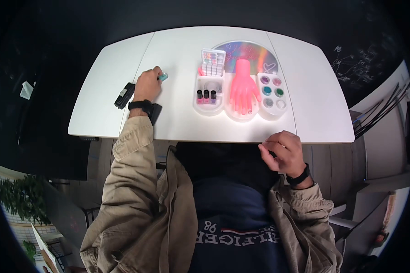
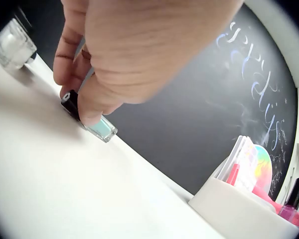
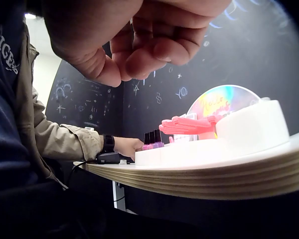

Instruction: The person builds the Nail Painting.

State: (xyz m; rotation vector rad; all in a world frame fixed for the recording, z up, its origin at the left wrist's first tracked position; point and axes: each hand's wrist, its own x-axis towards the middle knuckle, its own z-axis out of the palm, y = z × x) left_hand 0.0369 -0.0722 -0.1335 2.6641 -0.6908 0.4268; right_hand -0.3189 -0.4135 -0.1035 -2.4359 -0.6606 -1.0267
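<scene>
My left hand (image 1: pixel 148 85) pinches a nail polish bottle (image 2: pixel 102 129) between thumb and fingers, low over the left part of the white table. The bottle holds pale teal polish and has a black cap; it lies tilted, cap toward the palm. A clear, whitish bottle (image 2: pixel 12 46) stands beyond it in the left wrist view. Loosely curled and holding nothing, my right hand (image 1: pixel 284 149) hovers at the table's front edge. To the right of my left hand, three polish bottles (image 1: pixel 206 97) with black caps stand in a white tray (image 1: pixel 207 109).
A pink model hand (image 1: pixel 244 88) lies at the set's centre before a shiny round backboard (image 1: pixel 259 52). On its right, a white holder (image 1: pixel 273 113) carries several glitter pots (image 1: pixel 267 90). Black devices (image 1: pixel 124 95) lie around my left wrist. The table's front edge (image 1: pixel 205 140) runs before my body.
</scene>
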